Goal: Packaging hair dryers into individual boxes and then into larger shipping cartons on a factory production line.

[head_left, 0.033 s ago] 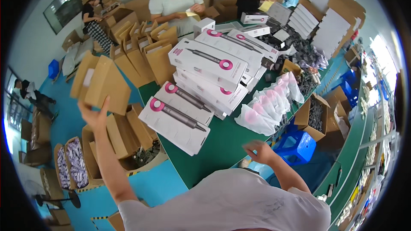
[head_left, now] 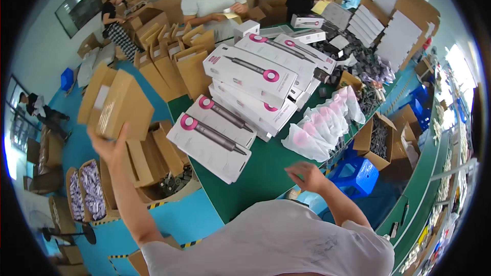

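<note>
Out over the left side, my left hand (head_left: pixel 108 149) grips a brown cardboard carton (head_left: pixel 125 103) from below, fingers up its near face; the carton is tilted and has a white label. My right hand (head_left: pixel 307 177) hovers at the near edge of the green table (head_left: pixel 230 194), fingers loosely curled and apart, holding nothing. Between my hands lies a stack of white hair dryer boxes (head_left: pixel 250 74) with grey and pink pictures. Two overlapping boxes (head_left: pixel 212 151) lie at its near left. Nearest beyond my right hand is a row of translucent bags (head_left: pixel 312 135) with pink things inside.
Open brown cartons (head_left: pixel 176 66) stand beyond the table's left side, more (head_left: pixel 148 153) below my left hand. Dark parts (head_left: pixel 353 56) are heaped at the far right. A blue stool (head_left: pixel 356 174) stands right of my right hand. A person (head_left: pixel 215 0) works across the table.
My left hand and the carton have shifted slightly left and down. My right hand has moved a little up and left, its fingers spreading slightly. The whole view has shifted slightly.
</note>
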A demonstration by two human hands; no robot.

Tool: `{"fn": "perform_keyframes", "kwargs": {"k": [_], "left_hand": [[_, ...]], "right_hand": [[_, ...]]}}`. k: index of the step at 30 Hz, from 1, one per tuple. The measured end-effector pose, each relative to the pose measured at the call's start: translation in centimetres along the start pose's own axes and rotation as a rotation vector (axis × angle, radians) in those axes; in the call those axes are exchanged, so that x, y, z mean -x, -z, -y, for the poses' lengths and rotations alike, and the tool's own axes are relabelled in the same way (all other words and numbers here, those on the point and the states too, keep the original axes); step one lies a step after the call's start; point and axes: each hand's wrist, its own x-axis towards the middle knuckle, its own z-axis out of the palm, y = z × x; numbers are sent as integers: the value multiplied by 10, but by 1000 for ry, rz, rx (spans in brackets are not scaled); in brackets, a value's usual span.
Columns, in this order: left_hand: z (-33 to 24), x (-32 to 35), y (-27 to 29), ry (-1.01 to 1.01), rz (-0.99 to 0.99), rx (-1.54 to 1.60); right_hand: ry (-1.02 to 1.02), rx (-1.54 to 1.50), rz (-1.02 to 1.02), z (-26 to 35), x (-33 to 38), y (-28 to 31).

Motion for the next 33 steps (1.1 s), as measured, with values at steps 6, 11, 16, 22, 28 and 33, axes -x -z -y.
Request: {"fn": "perform_keyframes", "kwargs": {"k": [6, 11, 16, 22, 28, 33], "left_hand": [[-135, 176, 196, 93, 52, 141], [-267, 289, 63, 143, 337, 106], [-226, 391, -25, 413, 358, 489], [-205, 453, -68, 520, 558, 476], [-230, 388, -58, 49, 688, 145], [-256, 326, -52, -345, 871, -36]], "right_hand": [[599, -399, -238, 96, -112, 43], [916, -638, -162, 146, -105, 55], [837, -353, 105, 111, -64, 55], [751, -74, 241, 54, -18, 12], [762, 61, 194, 47, -7, -5], [866, 90, 269, 60, -19, -10]]}}
